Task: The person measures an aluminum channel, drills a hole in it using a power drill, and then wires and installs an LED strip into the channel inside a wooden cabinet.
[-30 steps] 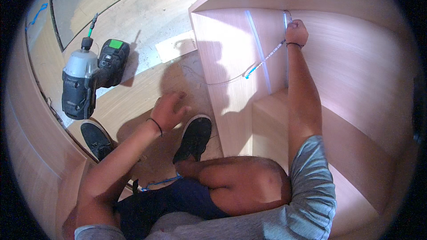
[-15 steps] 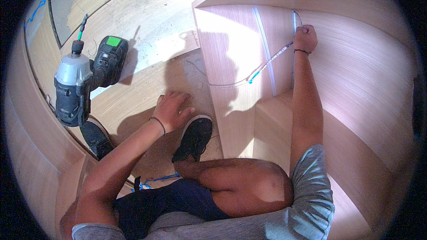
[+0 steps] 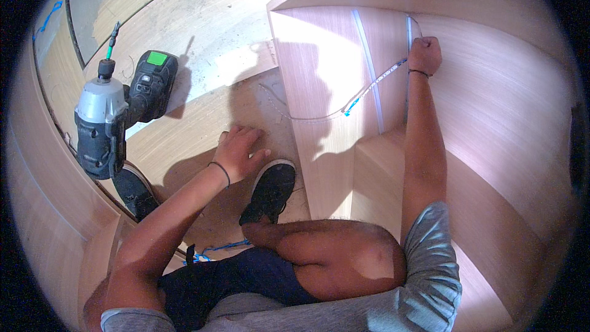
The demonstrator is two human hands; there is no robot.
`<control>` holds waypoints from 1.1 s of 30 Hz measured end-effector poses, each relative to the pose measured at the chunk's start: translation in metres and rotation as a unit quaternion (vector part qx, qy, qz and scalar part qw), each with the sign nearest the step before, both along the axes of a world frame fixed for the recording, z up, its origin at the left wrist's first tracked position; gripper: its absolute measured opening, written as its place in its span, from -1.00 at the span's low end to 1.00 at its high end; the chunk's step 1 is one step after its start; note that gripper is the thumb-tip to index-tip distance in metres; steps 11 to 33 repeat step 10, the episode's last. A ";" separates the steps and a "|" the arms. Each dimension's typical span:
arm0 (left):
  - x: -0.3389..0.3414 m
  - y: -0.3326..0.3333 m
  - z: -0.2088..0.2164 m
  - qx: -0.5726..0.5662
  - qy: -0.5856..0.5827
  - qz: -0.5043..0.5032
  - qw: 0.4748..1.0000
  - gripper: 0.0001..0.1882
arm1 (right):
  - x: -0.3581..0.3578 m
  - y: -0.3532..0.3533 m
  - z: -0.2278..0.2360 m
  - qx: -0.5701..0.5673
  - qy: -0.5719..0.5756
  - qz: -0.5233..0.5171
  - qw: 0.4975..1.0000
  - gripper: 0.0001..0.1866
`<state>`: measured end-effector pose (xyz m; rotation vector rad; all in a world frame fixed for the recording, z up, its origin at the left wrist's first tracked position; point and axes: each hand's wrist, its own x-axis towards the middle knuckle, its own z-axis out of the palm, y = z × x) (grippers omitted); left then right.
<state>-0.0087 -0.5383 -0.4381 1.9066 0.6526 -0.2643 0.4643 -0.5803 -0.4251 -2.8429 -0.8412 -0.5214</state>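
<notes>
My right hand (image 3: 424, 55) is closed around a thin LED-type light strip (image 3: 382, 82), close to the back panel of a wood-grain cabinet. The strip hangs down and left from my fist, ending in a bit of blue tape (image 3: 351, 107) and a thin pale wire (image 3: 316, 118) that curves down toward the floor. A short loop of strip or wire rises above the fist, beside the top of a narrow pale channel (image 3: 409, 27). My left hand (image 3: 239, 154) holds nothing, its fingers apart, low over the floor by my shoe.
A second pale channel (image 3: 367, 64) runs along the cabinet side. At left stands a black and grey cordless driver (image 3: 101, 126) with a green-banded bit. Wooden boards (image 3: 172, 37) cover the floor, with blue cord (image 3: 226, 246) near my leg. A shelf panel (image 3: 393, 160) juts out below my right hand.
Almost nothing differs. The view has shifted slightly; my right hand stays closed on the strip by the channel, and my left hand stays in place.
</notes>
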 end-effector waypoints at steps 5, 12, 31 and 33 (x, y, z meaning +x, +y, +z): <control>-0.002 0.000 -0.001 0.007 -0.016 0.003 1.000 -0.57 | -0.008 0.006 0.008 -0.023 0.011 -0.010 1.000 -0.83; -0.002 0.003 -0.002 -0.025 0.011 -0.022 0.999 -0.52 | -0.003 0.008 0.007 -0.124 -0.014 0.009 0.992 -0.78; -0.002 0.003 -0.002 -0.025 0.011 -0.022 0.999 -0.52 | -0.003 0.008 0.007 -0.124 -0.014 0.009 0.992 -0.78; -0.002 0.003 -0.002 -0.025 0.011 -0.022 0.999 -0.52 | -0.003 0.008 0.007 -0.124 -0.014 0.009 0.992 -0.78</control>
